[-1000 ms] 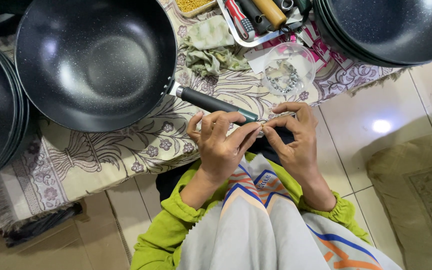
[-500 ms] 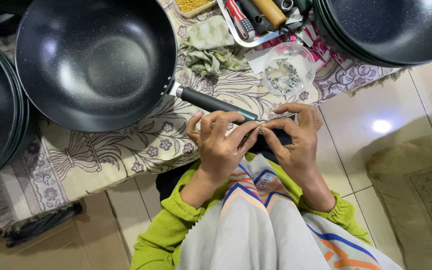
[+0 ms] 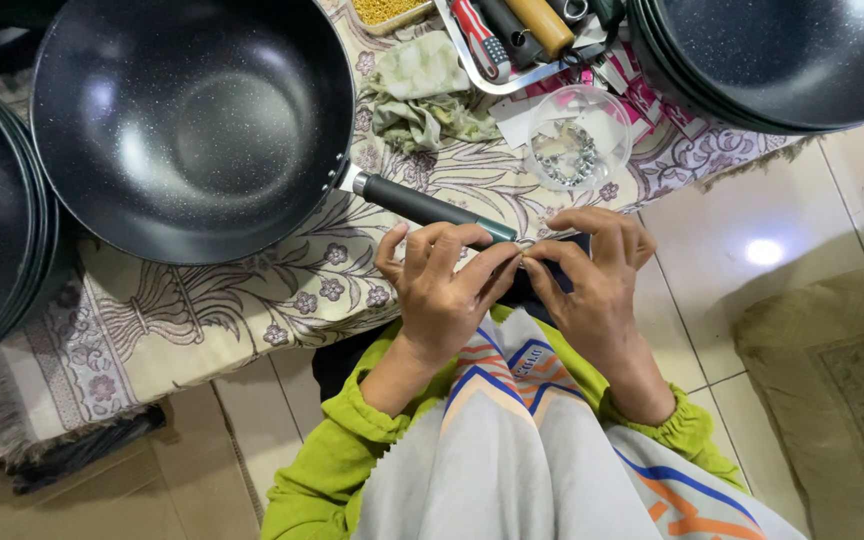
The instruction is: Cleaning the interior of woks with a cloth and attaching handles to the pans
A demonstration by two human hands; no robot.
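One large black speckled non-stick pan [image 3: 192, 125] is lying on the patterned cloth [image 3: 202, 300], two stacks of black pans flanking. Its black handle [image 3: 422, 205] is running under both hands; left hand [image 3: 447, 290] and right hand [image 3: 592, 285] are pinching its end, fingers closed.

Both forearms angle inward in green sleeves. The left hand [image 3: 444, 290] and right hand [image 3: 592, 280] meet, fingertips pinched together.
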